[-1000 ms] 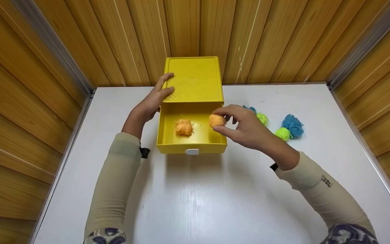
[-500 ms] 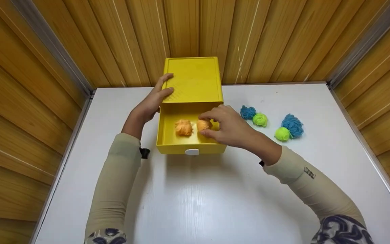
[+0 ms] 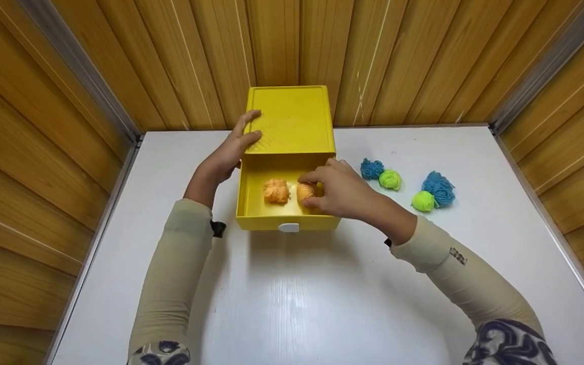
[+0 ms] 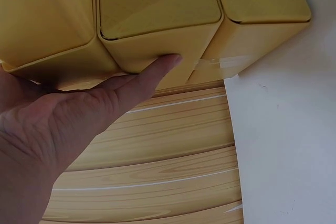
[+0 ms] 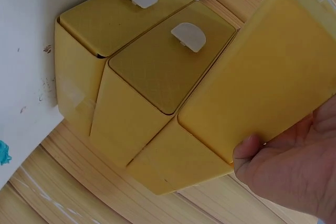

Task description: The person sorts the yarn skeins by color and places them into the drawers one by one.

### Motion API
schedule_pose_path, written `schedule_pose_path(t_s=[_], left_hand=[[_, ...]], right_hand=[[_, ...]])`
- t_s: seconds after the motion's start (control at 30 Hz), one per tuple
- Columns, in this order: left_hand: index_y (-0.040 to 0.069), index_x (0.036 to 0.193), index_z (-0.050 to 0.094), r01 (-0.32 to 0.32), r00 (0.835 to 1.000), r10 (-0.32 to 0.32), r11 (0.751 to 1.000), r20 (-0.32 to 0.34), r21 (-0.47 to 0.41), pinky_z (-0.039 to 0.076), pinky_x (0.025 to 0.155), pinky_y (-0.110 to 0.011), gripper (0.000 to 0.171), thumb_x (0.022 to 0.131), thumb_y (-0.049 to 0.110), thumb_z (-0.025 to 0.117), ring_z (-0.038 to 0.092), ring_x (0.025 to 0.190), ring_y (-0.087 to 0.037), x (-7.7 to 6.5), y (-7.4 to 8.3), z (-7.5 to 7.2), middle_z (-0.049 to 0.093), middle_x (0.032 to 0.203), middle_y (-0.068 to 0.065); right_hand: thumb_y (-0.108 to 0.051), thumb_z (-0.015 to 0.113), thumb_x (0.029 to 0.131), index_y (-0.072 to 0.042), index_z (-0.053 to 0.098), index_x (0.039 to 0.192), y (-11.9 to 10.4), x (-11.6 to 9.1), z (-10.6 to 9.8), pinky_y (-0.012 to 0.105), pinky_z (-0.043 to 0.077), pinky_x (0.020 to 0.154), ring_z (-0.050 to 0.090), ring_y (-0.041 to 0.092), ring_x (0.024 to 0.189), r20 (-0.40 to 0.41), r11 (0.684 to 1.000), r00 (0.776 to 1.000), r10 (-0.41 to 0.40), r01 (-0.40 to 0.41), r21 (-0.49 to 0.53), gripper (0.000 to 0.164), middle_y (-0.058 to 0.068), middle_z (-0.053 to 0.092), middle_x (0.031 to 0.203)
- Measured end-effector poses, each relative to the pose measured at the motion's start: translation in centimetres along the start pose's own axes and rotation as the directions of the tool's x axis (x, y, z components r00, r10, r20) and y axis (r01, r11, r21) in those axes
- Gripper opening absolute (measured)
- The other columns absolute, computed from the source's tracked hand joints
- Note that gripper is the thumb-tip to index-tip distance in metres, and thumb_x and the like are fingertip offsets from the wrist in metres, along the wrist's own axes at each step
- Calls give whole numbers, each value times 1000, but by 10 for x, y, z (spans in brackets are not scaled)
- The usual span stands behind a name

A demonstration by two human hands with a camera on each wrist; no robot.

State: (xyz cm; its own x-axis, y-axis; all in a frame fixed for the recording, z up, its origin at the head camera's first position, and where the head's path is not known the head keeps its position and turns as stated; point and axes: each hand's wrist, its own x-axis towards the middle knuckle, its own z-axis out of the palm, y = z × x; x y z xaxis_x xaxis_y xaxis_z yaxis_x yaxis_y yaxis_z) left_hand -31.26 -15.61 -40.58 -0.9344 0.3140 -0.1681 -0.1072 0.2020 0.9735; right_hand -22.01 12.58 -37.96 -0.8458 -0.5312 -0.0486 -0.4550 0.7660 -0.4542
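My right hand (image 3: pixel 345 190) is down in the drawer (image 3: pixel 266 223), thumb and forefinger parted only by the orange ball (image 3: pixel 305 192) they pinch. Just left of that grip lies the other orange ball (image 3: pixel 276 191). My left hand (image 3: pixel 232 148), fingers extended, rests against the box (image 3: pixel 294 117). Right of my right hand, two blue balls (image 3: pixel 439 188) and two green balls (image 3: pixel 390 179) sit on the table (image 3: pixel 292 299).

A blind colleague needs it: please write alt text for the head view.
A person's right grip holds a round orange yarn ball in the open drawer of a rectangular yellow plastic box, beside another orange bundle. The left grip rests on the box; two blue yarn balls and two lime-green ones lie on the white table at right.
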Motion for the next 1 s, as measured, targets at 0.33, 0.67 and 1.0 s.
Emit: schedule_pose_path(t_s=[0.33, 0.67, 1.0], left_hand=[[50, 162, 20, 0, 1000, 0, 1000, 5, -2, 55, 103, -56, 57, 111, 44, 45, 55, 140, -35, -1, 2, 1, 15, 175, -7], [50, 161, 22, 6, 1000, -6, 1000, -4, -12, 54, 104, -57, 56, 110, 43, 45, 55, 140, -37, 2, 1, 0, 14, 175, -6], [51, 161, 21, 7, 1000, -7, 1000, 3, 11, 47, 112, -65, 56, 111, 45, 45, 44, 149, -37, 0, 3, 1, 7, 178, -3]], right_hand=[[-43, 84, 92, -20, 73, 138, 3, -2, -3, 40, 38, 93, 51, 25, 109, -8, 1000, 1000, 0, 0, 22, 52, 2, 75, 125], [-47, 74, 99, -17, 73, 136, 5, -19, -10, 51, 47, 109, 55, 27, 128, -194, 990, 977, -90, 108, 88, 48, 6, 71, 134], [-29, 81, 96, -9, 79, 121, 4, -55, 4, 40, 55, 90, 63, 25, 105, -509, 930, 797, -325, 368, -17, 32, 9, 74, 110]])
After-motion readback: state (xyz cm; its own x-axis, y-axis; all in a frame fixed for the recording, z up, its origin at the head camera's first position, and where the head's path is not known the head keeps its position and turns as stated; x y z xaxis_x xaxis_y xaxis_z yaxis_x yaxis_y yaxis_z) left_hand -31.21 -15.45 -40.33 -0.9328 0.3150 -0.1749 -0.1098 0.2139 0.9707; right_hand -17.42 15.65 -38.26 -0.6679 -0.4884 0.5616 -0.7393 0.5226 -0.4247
